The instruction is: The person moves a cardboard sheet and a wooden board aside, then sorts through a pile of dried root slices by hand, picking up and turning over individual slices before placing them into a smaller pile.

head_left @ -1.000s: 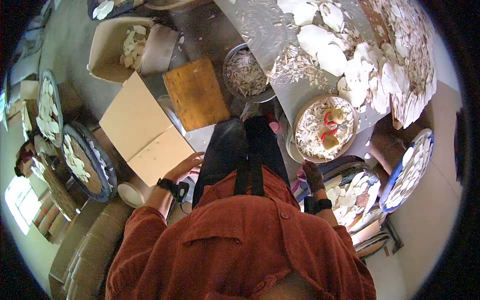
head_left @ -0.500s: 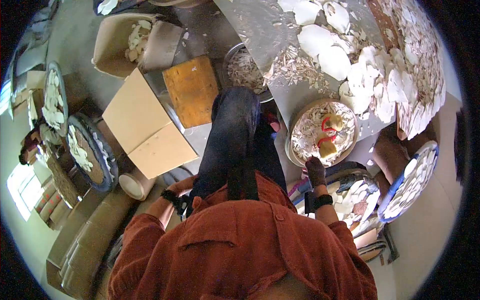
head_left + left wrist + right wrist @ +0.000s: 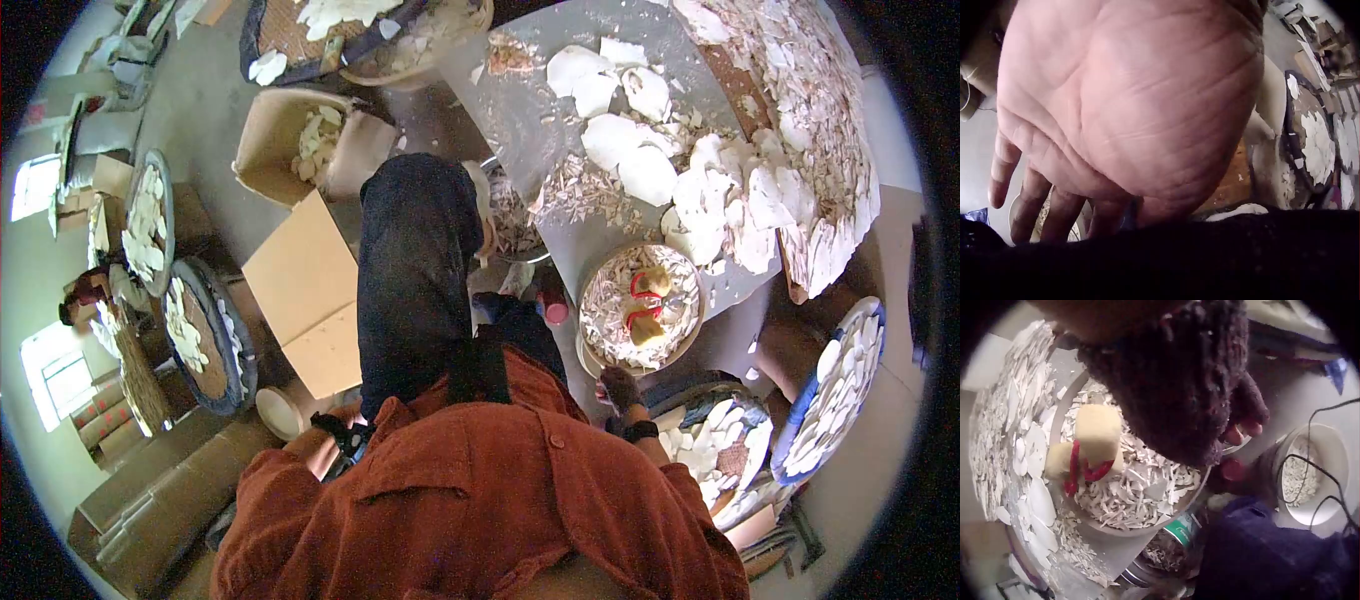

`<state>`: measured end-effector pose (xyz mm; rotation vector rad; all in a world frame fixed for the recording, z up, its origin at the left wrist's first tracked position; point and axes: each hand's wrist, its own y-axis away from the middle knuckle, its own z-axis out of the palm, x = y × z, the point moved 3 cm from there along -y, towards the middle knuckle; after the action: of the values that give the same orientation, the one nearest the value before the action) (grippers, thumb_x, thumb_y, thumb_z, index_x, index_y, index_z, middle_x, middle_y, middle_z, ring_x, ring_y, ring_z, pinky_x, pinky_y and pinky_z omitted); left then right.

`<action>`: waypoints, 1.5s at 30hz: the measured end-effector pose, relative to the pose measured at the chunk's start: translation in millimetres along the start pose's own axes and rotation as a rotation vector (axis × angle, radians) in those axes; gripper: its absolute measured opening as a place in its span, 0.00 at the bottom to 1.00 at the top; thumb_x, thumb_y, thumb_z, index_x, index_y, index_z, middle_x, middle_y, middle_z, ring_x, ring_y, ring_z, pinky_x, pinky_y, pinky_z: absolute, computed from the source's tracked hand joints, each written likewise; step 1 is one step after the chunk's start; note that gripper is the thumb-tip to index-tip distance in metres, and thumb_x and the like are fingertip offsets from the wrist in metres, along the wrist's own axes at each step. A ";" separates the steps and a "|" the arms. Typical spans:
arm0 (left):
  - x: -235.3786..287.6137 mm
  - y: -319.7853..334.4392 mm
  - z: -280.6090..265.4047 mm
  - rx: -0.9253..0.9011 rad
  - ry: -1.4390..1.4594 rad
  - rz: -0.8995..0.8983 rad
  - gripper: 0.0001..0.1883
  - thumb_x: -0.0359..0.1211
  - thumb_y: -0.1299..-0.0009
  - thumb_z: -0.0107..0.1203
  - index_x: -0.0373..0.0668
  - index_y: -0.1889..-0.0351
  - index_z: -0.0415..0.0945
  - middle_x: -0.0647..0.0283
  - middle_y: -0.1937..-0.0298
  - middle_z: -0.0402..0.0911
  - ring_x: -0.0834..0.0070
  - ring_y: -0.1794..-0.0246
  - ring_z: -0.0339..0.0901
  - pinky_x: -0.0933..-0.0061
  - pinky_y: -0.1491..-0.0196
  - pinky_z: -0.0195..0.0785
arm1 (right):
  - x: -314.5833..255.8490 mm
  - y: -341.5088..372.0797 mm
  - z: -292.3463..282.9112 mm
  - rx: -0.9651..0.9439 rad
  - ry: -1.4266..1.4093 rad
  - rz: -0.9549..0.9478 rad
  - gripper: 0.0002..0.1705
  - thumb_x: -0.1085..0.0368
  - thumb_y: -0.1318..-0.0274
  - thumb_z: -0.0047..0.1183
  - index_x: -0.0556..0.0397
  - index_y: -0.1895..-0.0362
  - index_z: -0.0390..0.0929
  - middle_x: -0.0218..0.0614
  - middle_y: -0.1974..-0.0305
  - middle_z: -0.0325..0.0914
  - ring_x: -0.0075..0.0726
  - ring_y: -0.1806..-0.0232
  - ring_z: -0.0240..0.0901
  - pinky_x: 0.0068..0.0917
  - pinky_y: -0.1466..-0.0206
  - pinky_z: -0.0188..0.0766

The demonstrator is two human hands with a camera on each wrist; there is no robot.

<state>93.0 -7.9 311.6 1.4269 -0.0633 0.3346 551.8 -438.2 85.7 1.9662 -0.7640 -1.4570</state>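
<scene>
Overall, the largest item noted is a grey table (image 3: 510, 100), ahead of the right hand, on which broad white pieces (image 3: 648, 175) and heaped flakes are spread. Ahead of the left hand, an opened cardboard box (image 3: 265, 150) is observed, with pale pieces inside it. Between that box and the left hand, a folded cardboard sheet (image 3: 300, 270) is placed at a slant. To the right of the right hand, a blue-rimmed tray (image 3: 797, 415) is seen, tilted and covered with pale slices. Just beyond the right hand, a round container (image 3: 699, 320) is positioned, filled with whitish strips (image 3: 606, 298). A white tub (image 3: 1335, 509), also with pale bits in it, is recorded near the right hand in the right wrist view.

The left hand (image 3: 1129, 106) is found bare and relaxed beside the dark-trousered leg, its fingers slightly bent and apart; no item is seen held. The right hand (image 3: 1179, 381) is covered by a dark knitted glove, with bent fingers exposed at the tips; whether anything is gripped cannot be determined. Two yellowish blocks (image 3: 1099, 428) are rested on the strips, and a red cord (image 3: 1074, 469) is laid against them.
</scene>
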 end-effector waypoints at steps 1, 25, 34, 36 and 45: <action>-2.0 2.6 0.8 0.021 -0.002 0.001 0.20 0.37 0.29 0.50 0.47 0.39 0.65 0.65 0.46 0.72 0.73 0.46 0.69 0.66 0.46 0.67 | -40.5 19.9 -7.0 -0.005 -0.057 0.078 0.13 0.59 0.42 0.49 0.45 0.54 0.72 0.30 0.64 0.76 0.33 0.66 0.76 0.32 0.60 0.77; 11.2 -4.9 -14.0 0.221 -0.068 0.056 0.18 0.36 0.29 0.51 0.44 0.43 0.67 0.65 0.48 0.71 0.74 0.46 0.68 0.67 0.45 0.65 | -131.9 -15.9 94.0 0.191 -0.466 0.340 0.19 0.50 0.42 0.49 0.51 0.59 0.78 0.45 0.59 0.79 0.48 0.55 0.75 0.42 0.50 0.71; 110.3 -13.4 -98.9 0.253 -0.222 0.107 0.17 0.36 0.29 0.51 0.43 0.44 0.68 0.65 0.49 0.71 0.74 0.46 0.68 0.68 0.44 0.64 | -159.8 -60.3 55.0 0.308 -0.758 0.345 0.19 0.50 0.43 0.49 0.51 0.59 0.78 0.45 0.60 0.79 0.49 0.56 0.76 0.43 0.51 0.72; 146.8 -21.5 -125.6 0.252 -0.274 0.117 0.16 0.36 0.29 0.52 0.43 0.45 0.68 0.65 0.49 0.71 0.74 0.46 0.68 0.68 0.44 0.64 | -172.4 -70.8 45.9 0.346 -0.830 0.351 0.19 0.49 0.43 0.49 0.51 0.59 0.78 0.45 0.60 0.79 0.49 0.56 0.76 0.43 0.52 0.72; 372.0 -105.9 -283.1 0.111 -0.546 0.168 0.16 0.35 0.29 0.52 0.42 0.46 0.68 0.65 0.50 0.71 0.75 0.46 0.68 0.68 0.44 0.64 | -262.4 -143.5 -11.4 0.593 -1.143 0.428 0.20 0.49 0.43 0.49 0.51 0.59 0.78 0.45 0.60 0.79 0.50 0.57 0.76 0.44 0.53 0.72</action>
<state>430.9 327.8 257.5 1.5938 -0.6193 0.0767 514.6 -148.6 151.1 0.9759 -2.1295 -2.1616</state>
